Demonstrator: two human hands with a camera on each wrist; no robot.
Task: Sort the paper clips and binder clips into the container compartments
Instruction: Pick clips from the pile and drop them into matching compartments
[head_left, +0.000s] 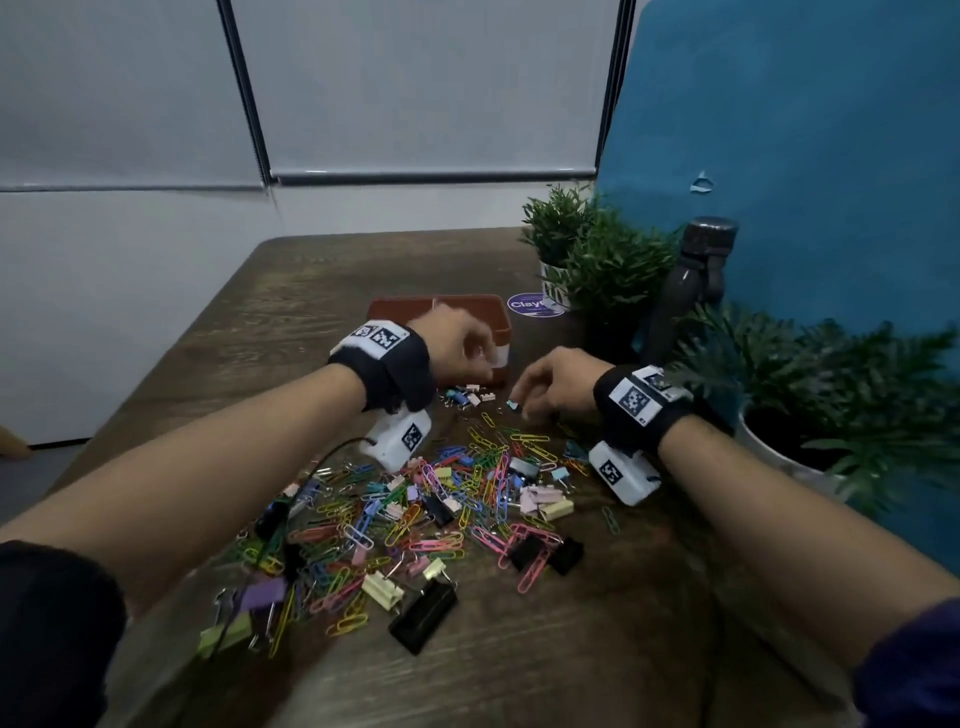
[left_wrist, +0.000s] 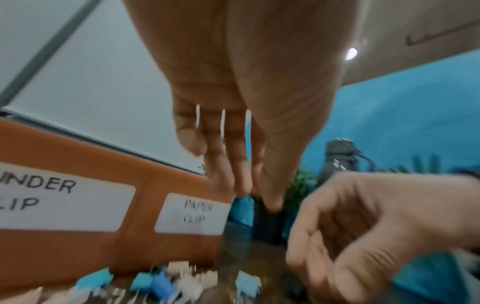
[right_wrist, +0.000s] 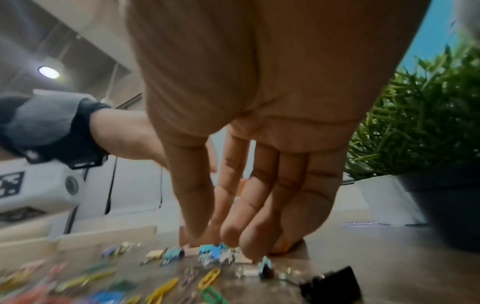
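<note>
Spreading across the near and middle part of the wooden table, a loose heap of coloured paper clips and binder clips lies just short of the orange container, which stands at the far middle. Its near wall carries two white labels, the binder clip label to the left and the paper clip label to the right; the compartments themselves are hidden behind the wall and the left hand. That hand hovers above the container's near right corner with fingers extended downward and blurred; whether it holds anything cannot be told. The right hand reaches down beside the container, fingers curled, tips at a small blue binder clip on the tabletop; a firm pinch cannot be confirmed. Bare wood remains at the far left and along the near edge. Potted plants and a dark bottle crowd the right edge, against a blue partition. Both wrist views are motion-blurred.
</note>
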